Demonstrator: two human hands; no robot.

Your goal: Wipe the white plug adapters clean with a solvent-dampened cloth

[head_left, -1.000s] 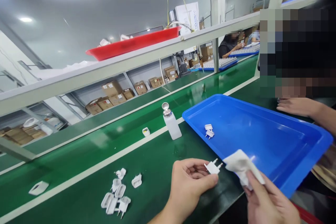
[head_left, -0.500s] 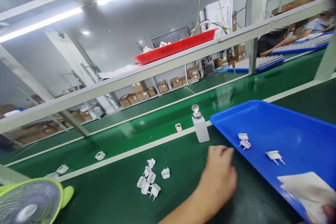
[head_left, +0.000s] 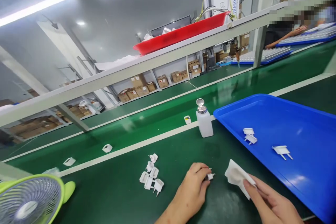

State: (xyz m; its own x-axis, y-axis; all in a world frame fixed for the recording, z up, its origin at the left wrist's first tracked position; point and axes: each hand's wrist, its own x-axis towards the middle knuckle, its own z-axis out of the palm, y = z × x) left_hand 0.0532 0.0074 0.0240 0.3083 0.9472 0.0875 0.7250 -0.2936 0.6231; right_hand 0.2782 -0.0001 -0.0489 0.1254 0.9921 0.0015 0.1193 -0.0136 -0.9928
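Observation:
My left hand (head_left: 191, 185) is closed on a small white plug piece (head_left: 210, 176) with two prongs, which point right. Most of that piece is hidden by the fingers. In my right hand (head_left: 273, 199) a folded white cloth (head_left: 237, 176) with a brownish smudge is pinched between thumb and fingers. To the left of my hands lies a cluster of several white plug pieces (head_left: 148, 182) on the dark green table. The blue tray (head_left: 301, 122) on the right has a few plug pieces (head_left: 282, 151) on it. A white pump bottle (head_left: 205, 125) with a metal top stands beyond my left hand.
A lime-green fan (head_left: 28, 203) stands at the lower left. White housings (head_left: 107, 148) sit on the green belt (head_left: 131, 131) behind the pale strip. Overhead runs a shelf beam with a red tray (head_left: 181, 35). At the far right a co-worker's arm (head_left: 286, 36) reaches over blue trays.
My left hand has drawn back toward me and now grips a plug piece; the lone piece beside the cluster is gone. My right hand has brought the cloth left, off the blue tray.

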